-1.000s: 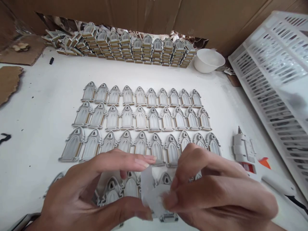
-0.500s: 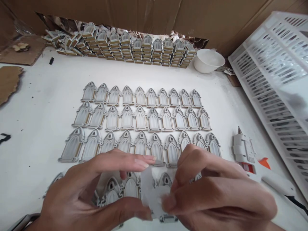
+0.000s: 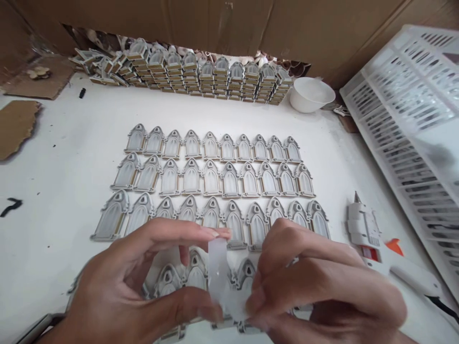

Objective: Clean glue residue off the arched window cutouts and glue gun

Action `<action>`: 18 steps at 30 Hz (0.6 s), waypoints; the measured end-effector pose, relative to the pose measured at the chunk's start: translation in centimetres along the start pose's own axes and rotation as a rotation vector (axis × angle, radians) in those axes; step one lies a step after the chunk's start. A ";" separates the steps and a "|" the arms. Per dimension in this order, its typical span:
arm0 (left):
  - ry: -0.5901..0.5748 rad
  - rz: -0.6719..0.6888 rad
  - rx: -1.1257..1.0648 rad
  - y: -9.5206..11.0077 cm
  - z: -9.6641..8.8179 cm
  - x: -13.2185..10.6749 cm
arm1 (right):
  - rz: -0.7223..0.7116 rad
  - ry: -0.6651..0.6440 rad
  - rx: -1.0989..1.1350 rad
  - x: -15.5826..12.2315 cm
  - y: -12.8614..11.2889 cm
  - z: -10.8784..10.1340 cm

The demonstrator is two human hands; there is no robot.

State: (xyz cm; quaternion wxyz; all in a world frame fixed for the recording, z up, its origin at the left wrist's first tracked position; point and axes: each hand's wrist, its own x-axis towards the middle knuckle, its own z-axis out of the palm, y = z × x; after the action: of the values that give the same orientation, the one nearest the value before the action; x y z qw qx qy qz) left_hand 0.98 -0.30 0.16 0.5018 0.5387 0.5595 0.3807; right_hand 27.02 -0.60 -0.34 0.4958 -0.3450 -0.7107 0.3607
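Note:
Between my two hands is a small translucent white sheet (image 3: 217,267), bent so one part stands upright and another faces right. My left hand (image 3: 122,277) holds its left side, index fingertips at the top edge and thumb at the bottom. The fingers of my right hand (image 3: 322,286) are curled, with thumb and forefinger pinching the sheet's lower right part; those fingertips are slightly blurred. Beneath the hands lie several grey arched window-shaped frames (image 3: 168,282), partly covered. More such frames (image 3: 230,179) lie in neat rows just beyond, with pale panes in their openings.
Stacks of similar frames (image 3: 207,79) line the back by a cardboard wall (image 3: 215,24). A white bowl (image 3: 311,98) stands at their right end. On the right are a glue gun (image 3: 362,229) and a white plastic basket (image 3: 405,119). Cardboard scraps (image 3: 17,126) lie left.
The sheet's upright part has turned more squarely toward me. Both hands keep hold of it with small finger shifts, and the view has shifted slightly.

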 end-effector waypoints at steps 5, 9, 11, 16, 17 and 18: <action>0.045 -0.249 -0.141 0.8 0.7 -0.3 | -0.005 0.072 0.042 0.3 0.2 0.7; -0.009 -0.174 -0.094 0.6 0.5 0.0 | -0.063 0.091 0.073 1.0 0.2 0.8; -0.052 -0.074 -0.009 0.1 0.1 0.2 | -0.066 0.046 0.048 1.1 0.1 0.5; -0.096 0.083 0.162 -0.8 -0.6 0.3 | -0.081 0.024 0.042 0.9 0.1 0.2; -0.091 0.061 0.177 -0.8 -0.7 0.3 | -0.082 0.025 0.051 0.9 0.1 0.2; -0.090 0.033 0.188 -0.7 -0.7 0.1 | -0.080 0.025 0.058 0.9 0.2 0.3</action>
State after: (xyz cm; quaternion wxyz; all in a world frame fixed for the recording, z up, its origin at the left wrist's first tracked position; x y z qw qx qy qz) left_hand 0.15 -0.17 -0.39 0.4676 0.6089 0.5607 0.3101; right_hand 26.51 0.18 -0.20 0.5284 -0.3062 -0.7069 0.3569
